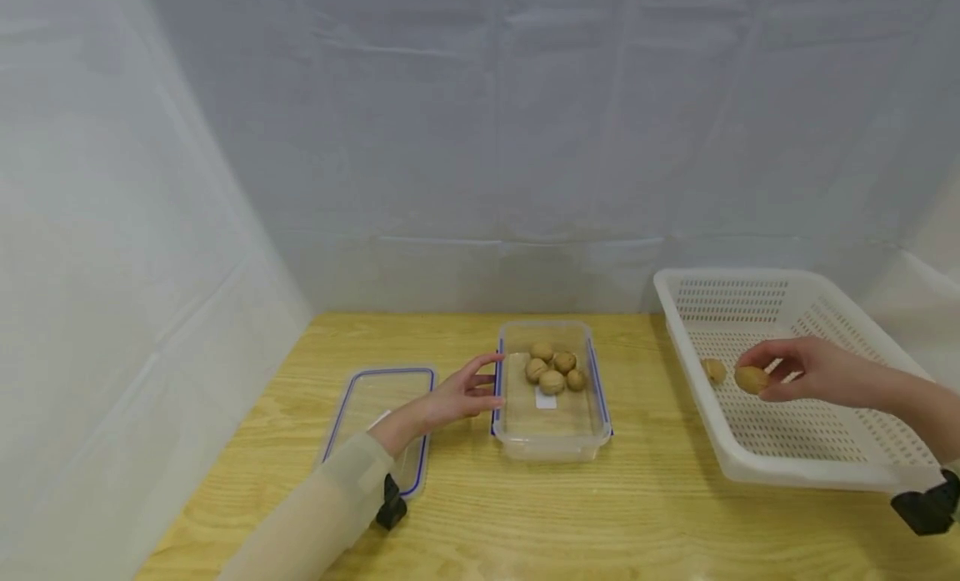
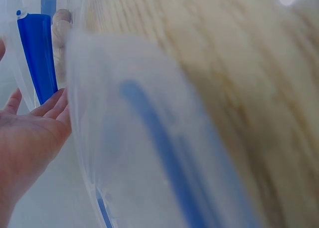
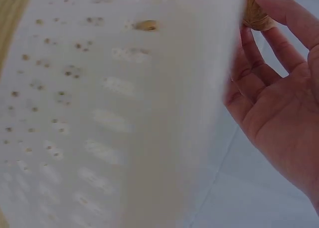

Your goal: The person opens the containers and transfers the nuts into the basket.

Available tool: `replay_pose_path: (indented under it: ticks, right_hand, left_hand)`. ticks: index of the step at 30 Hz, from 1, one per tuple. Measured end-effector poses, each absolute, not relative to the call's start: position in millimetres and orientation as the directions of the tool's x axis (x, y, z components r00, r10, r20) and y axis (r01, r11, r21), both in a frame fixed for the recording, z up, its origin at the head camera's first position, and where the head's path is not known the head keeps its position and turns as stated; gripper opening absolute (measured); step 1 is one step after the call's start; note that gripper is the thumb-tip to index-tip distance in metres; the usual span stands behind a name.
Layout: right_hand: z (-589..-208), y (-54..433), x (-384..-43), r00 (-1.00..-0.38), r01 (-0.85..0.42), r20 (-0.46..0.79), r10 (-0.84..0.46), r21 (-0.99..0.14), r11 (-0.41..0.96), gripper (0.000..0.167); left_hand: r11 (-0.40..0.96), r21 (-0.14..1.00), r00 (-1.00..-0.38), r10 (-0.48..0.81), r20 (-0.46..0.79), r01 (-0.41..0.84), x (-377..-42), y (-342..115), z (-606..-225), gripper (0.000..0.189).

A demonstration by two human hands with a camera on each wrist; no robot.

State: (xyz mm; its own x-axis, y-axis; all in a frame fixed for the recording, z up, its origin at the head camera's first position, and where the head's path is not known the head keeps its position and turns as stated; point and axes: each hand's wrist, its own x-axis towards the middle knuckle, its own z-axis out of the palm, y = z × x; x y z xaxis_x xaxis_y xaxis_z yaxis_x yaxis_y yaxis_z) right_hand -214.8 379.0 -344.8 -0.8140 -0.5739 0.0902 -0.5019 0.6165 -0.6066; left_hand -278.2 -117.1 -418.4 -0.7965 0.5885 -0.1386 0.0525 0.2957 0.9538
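A walnut [image 1: 750,380] was pinched by the right hand [image 1: 817,371] over a basket [image 1: 817,471]; a box [image 1: 551,449] was touched, apparently steadied, by the spread left hand [image 1: 448,399].

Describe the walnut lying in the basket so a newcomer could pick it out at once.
Find the white basket on the right in the head view. Inside, near its left wall, lies the walnut, just left of the right hand. The other walnut there is pinched by that hand; this one is not held.
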Motion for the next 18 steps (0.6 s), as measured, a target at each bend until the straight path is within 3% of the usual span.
replay_pose_path:
  ticks: [7, 18]
  right_hand:
    - [-378, 378, -217, -0.793, -0.499, 0.085, -0.603, -0.659, 0.563, 0.030]
    - [-404, 373, -219, -0.810, -0.520, 0.122, -0.574, -0.604, 0.605, 0.030]
  left_hand:
    - [0.295, 0.954, -0.801, 0.584, -0.134, 0.055, -278, -117, -418, 0.072]
    - [0.285, 0.956, -0.787, 0.604, -0.128, 0.063, -278, -118, -418, 0.073]
